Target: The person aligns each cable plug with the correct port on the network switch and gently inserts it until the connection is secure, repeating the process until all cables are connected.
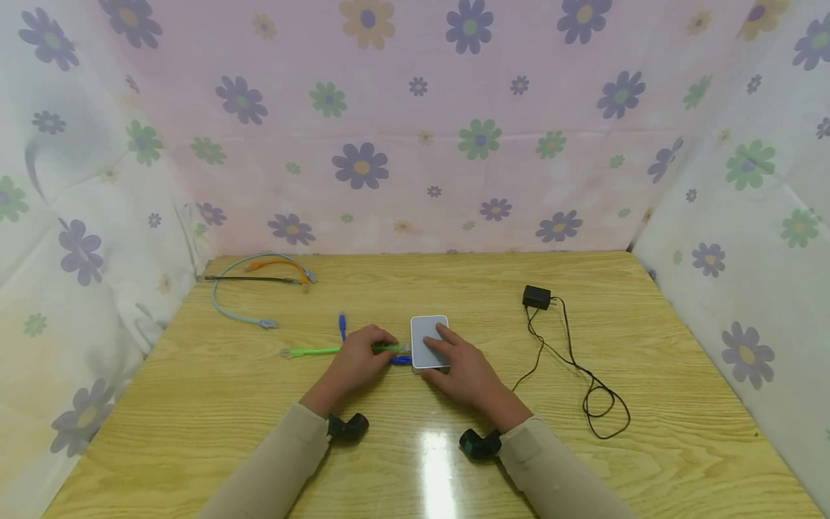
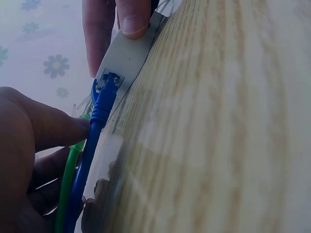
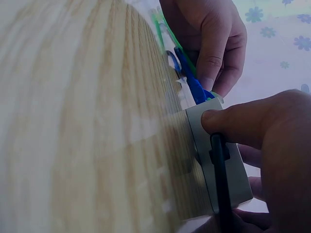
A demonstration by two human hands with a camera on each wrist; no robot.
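A white network box with a grey top (image 1: 423, 329) lies on the table. My right hand (image 1: 468, 372) grips it, two fingers on its top and the thumb (image 3: 216, 121) on its near side. One blue network cable (image 2: 82, 167) has its plug in a port on the box's left side. My left hand (image 1: 362, 355) pinches a green network cable (image 1: 311, 352) close to its plug, right beside the blue one. Whether the green plug sits in a port is hidden. A black power cord (image 3: 222, 179) runs from the box's near side.
A black power adapter (image 1: 537, 297) with a looped cord lies at the right. At the back left are a light blue cable (image 1: 223, 306), an orange cable (image 1: 279, 264) and a short black cable (image 1: 253, 279). A flowered cloth (image 1: 415, 130) surrounds the wooden table (image 1: 681, 404).
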